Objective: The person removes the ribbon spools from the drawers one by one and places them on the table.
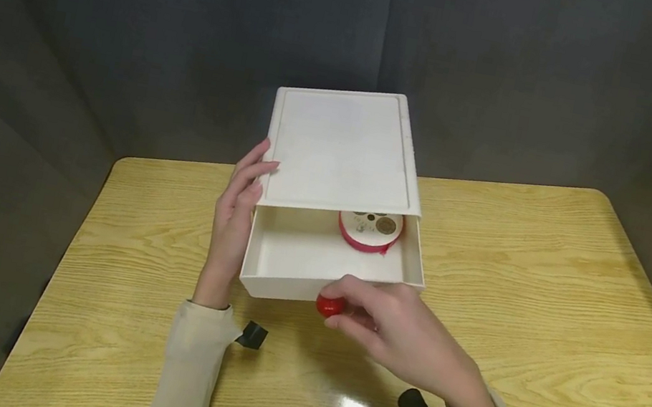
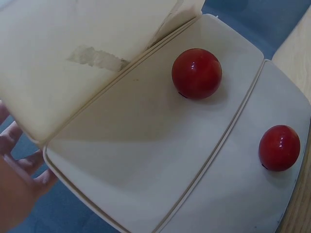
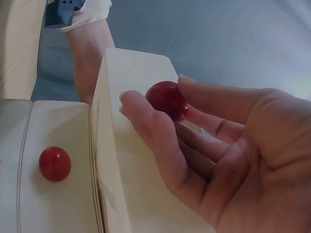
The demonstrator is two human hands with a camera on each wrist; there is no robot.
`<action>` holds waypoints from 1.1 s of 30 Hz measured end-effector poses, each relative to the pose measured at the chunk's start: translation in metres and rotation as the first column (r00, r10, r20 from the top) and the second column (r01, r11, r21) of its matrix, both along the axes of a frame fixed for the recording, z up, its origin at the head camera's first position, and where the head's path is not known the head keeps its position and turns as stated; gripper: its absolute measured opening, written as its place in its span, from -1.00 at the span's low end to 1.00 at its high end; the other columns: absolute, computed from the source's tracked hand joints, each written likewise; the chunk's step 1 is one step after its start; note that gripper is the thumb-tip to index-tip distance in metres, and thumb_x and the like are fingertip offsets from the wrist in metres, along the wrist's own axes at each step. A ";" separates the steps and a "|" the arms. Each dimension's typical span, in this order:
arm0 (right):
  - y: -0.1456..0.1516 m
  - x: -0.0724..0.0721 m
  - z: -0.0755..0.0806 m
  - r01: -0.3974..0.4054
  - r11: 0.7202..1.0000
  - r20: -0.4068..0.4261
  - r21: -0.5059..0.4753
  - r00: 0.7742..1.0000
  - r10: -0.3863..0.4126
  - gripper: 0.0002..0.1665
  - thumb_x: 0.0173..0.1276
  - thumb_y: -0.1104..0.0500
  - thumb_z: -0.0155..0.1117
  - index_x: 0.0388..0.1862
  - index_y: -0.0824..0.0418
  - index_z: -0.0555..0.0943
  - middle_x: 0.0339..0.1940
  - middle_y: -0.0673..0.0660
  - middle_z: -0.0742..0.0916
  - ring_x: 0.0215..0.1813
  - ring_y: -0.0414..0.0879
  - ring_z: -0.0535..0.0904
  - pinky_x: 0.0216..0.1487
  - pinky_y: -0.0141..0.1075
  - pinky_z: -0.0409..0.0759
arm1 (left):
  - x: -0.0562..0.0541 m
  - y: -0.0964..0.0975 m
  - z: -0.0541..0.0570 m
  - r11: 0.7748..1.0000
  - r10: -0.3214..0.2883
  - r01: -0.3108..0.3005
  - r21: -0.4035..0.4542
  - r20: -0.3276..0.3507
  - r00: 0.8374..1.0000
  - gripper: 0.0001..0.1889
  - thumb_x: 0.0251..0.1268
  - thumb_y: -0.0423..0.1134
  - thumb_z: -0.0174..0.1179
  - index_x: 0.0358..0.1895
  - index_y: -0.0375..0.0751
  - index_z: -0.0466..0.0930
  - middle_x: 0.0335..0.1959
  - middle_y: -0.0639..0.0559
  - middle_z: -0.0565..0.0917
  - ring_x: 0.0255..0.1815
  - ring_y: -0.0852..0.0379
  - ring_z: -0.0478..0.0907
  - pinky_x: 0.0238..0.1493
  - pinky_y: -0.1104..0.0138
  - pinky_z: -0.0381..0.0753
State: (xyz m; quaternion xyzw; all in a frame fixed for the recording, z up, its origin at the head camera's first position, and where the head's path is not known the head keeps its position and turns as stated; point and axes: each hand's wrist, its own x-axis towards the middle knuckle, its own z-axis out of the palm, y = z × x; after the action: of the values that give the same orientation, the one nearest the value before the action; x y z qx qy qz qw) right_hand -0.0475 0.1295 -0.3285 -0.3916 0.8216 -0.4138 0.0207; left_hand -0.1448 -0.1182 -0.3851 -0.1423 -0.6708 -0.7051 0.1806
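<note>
Right hand [image 1: 393,324] on the red knob [image 1: 330,306] of a part-open drawer [image 1: 278,287]

The knob sits mid-front on the drawer, at 6 o'clock of the white cabinet [image 1: 342,148]; the right hand, coming in from 5 o'clock, pinches it between thumb and fingers. At about 8 o'clock the left hand [image 1: 236,209] lies along the cabinet's side, fingers apart, tips at the top edge. Inside the drawer, towards 1 o'clock, is a red-edged round case [image 1: 365,231], partly under the cabinet top. Below, the left wrist view shows two more drawer fronts [image 2: 131,131] with red knobs of their own, both apparently closed. The cabinet stands on a wooden bench [image 1: 543,307].

The step in hand looks like sliding the drawer; whether out or in, I cannot tell. The next move probably calls for a straight slide along the 6-to-12 line, the left hand bracing the cabinet.
</note>
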 end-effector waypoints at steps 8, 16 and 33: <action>0.000 0.003 0.006 -0.019 0.999 0.023 0.040 1.000 0.018 -0.84 0.46 0.30 0.36 -0.01 0.18 0.68 -0.22 -0.04 0.77 -0.24 -0.36 0.65 -0.16 -0.43 0.67 | -0.001 0.000 0.001 1.000 -0.005 0.005 0.023 0.007 1.000 -0.62 0.55 -0.23 -0.09 0.20 -0.36 0.57 0.55 0.06 0.36 0.59 0.09 0.18 0.53 0.07 0.13; 0.001 0.013 0.012 -0.052 0.996 0.032 0.076 0.998 0.050 -0.83 0.47 0.29 0.37 -0.02 0.14 0.65 -0.21 -0.08 0.75 -0.20 -0.38 0.65 -0.11 -0.45 0.66 | -0.001 0.000 0.000 0.999 -0.023 0.023 0.042 0.007 1.000 -0.61 0.57 -0.24 -0.10 0.22 -0.40 0.54 0.55 0.07 0.35 0.59 0.10 0.17 0.54 0.04 0.16; 0.004 0.036 0.020 -0.099 0.988 -0.050 0.121 0.993 0.106 -0.73 0.45 0.35 0.35 0.01 0.05 0.60 -0.16 -0.19 0.70 -0.15 -0.39 0.58 -0.09 -0.46 0.63 | -0.001 0.000 0.000 0.997 -0.049 0.049 0.052 0.006 0.999 -0.64 0.56 -0.21 -0.08 0.20 -0.17 0.62 0.56 0.08 0.33 0.59 0.08 0.16 0.49 -0.01 0.29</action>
State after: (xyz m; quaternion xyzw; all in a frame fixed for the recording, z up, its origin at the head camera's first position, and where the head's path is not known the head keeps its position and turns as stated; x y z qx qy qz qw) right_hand -0.0118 0.1334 -0.3082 -0.4428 0.8237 -0.3517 0.0421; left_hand -0.1454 -0.1186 -0.3848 -0.1512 -0.6491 -0.7271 0.1643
